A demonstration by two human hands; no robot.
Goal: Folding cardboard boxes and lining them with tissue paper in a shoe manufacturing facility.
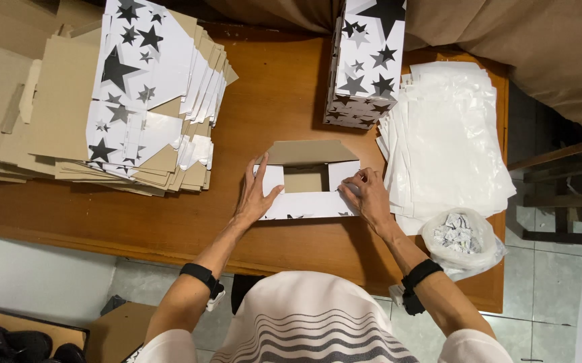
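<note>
Both hands, left hand (256, 196) flat, right hand (366, 195) apparently pinching, pressed half-folded box (307, 180) flaps at table (170, 222) near edge; keep creases square.

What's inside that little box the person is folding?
The half-folded box shows only bare brown cardboard inside. The left hand and right hand press its white side flaps, covering what lies beneath them.

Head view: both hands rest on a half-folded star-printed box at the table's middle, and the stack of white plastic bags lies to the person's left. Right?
Not quite. The head view shows the stack of white plastic bags on the person's right. Both the left hand and right hand do rest on the half-folded star-printed box.
</note>
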